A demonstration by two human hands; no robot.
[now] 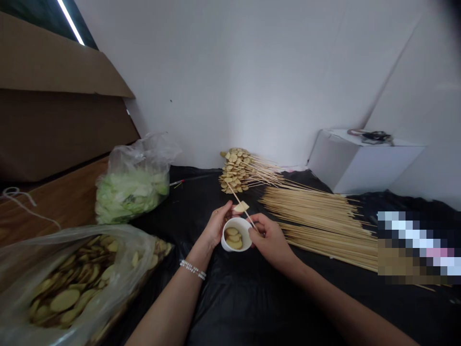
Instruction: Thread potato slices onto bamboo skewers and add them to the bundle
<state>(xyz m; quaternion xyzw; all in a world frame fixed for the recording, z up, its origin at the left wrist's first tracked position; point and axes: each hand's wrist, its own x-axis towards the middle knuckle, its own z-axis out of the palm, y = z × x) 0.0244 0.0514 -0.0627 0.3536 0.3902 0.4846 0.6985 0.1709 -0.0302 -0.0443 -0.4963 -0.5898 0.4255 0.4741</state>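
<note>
A thin bamboo skewer (245, 213) carrying a pale potato slice (241, 207) slants above a small round white cup (225, 241) mid-table. The right hand (270, 239) pinches the skewer; the left hand (217, 225) curls at the cup, its grip hard to tell. A loose pinch could drop the slice
</note>
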